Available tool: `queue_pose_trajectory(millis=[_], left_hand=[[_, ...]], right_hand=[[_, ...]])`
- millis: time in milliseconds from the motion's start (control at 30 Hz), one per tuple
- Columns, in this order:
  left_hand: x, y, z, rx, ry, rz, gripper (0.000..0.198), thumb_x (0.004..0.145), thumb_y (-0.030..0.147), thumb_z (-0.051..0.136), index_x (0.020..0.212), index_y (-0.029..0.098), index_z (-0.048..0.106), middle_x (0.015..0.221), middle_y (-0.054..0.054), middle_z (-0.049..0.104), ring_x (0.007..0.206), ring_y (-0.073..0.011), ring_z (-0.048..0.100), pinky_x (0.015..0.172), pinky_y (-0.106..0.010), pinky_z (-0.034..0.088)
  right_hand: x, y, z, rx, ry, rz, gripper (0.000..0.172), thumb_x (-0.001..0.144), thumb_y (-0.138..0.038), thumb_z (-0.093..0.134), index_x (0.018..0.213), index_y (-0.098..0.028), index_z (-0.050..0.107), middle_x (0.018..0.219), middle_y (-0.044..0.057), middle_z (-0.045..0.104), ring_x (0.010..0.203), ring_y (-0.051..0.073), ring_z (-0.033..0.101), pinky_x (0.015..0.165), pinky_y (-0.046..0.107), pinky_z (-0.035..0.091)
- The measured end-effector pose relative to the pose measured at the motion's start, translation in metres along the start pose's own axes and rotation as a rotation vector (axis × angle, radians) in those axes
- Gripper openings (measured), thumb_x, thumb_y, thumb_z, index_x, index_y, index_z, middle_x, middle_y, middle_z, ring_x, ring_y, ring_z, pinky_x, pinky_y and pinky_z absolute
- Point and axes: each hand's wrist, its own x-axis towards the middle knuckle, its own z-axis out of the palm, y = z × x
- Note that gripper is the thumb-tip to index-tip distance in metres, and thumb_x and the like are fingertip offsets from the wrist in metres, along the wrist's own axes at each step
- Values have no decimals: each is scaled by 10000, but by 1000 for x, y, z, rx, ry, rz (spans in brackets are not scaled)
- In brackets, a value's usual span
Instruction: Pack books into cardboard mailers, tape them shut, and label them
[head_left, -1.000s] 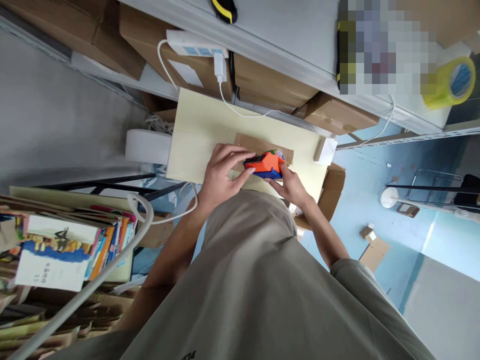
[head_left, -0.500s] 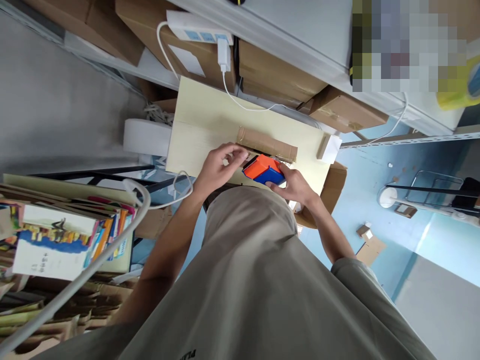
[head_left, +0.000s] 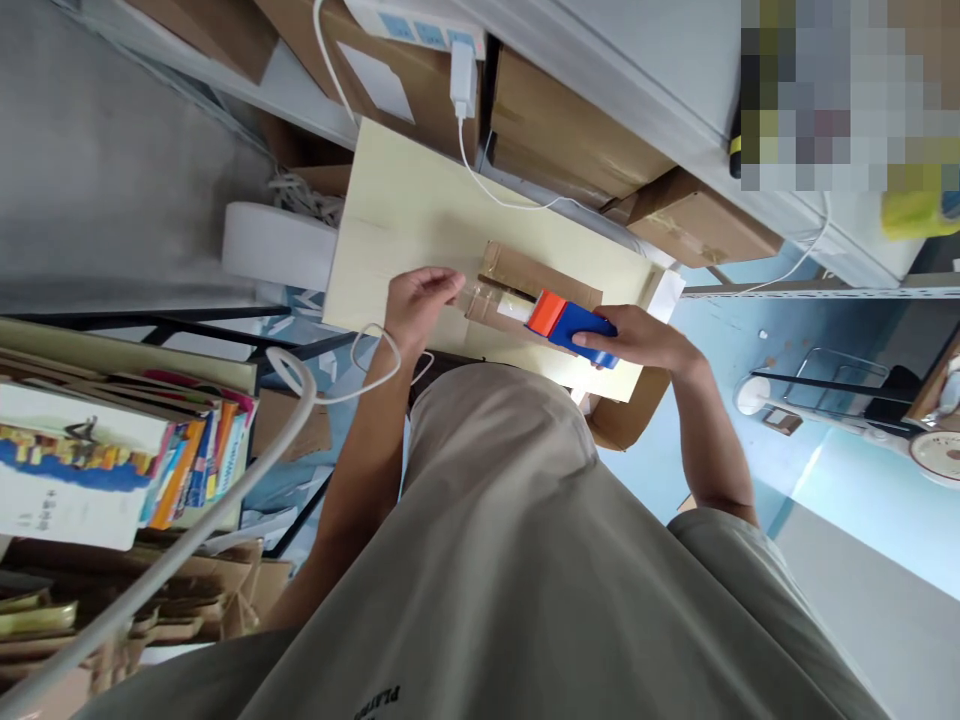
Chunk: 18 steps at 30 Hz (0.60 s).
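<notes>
In my right hand (head_left: 634, 335) is a blue and orange hand-held tool, which looks like a tape dispenser (head_left: 577, 328); its orange end points left, over a small cardboard box (head_left: 544, 268). A dark slit runs along the box, and a white patch shows beside it. Shiny tape shows at the box's left end. My left hand (head_left: 420, 300) is held just left of the box, thumb and fingers pinched together. Whatever sits between those fingertips is too small or clear to make out. Under the box is a pale yellow tabletop (head_left: 405, 220).
Behind the tabletop, a shelf holds large cardboard boxes (head_left: 570, 120) and a power strip (head_left: 420, 25) with a plugged-in charger (head_left: 463, 80). A white cable crosses the tabletop's back. A white box (head_left: 664, 295) stands at its right end. Books (head_left: 195, 460) and a grey tube (head_left: 172, 550) are left.
My right hand has moved right with the dispenser and turned it, uncovering more of the box. My left hand has shifted left, its fingers now closer together. The view has shifted a little.
</notes>
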Motion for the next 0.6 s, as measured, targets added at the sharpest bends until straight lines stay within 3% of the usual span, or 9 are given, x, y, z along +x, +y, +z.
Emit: queue_pose_trajectory(millis=[133, 300, 467, 600], left_hand=[[21, -6, -3, -11, 41, -12, 331, 857, 441, 948, 927, 173, 767, 801, -22, 728, 741, -154, 706, 774, -323, 657], [35, -21, -2, -31, 69, -46, 334, 831, 413, 969, 910, 176, 748, 773, -15, 710, 733, -150, 688, 743, -295, 636], [47, -54, -7, -32, 75, -98, 362, 813, 458, 972, 893, 190, 741, 741, 1, 694, 714, -139, 660, 717, -277, 605], [58, -81, 0, -5, 14, -118, 399, 781, 527, 961, 840, 183, 768, 748, -16, 716, 718, -148, 643, 689, -272, 556]], right_hand=[[22, 8, -9, -4, 5, 28, 705, 922, -920, 764, 956, -217, 729, 810, 65, 791, 704, 227, 744, 608, 334, 498], [54, 12, -3, -102, 20, 60, 655, 949, -872, 778, 910, -223, 699, 792, 44, 759, 699, 206, 690, 634, 335, 466], [66, 5, 4, -182, -31, 92, 556, 1047, -765, 721, 898, -230, 684, 824, 39, 748, 723, 202, 656, 675, 341, 460], [68, 0, 8, -226, -34, 142, 533, 1044, -738, 727, 901, -227, 667, 833, 42, 733, 733, 204, 642, 695, 351, 480]])
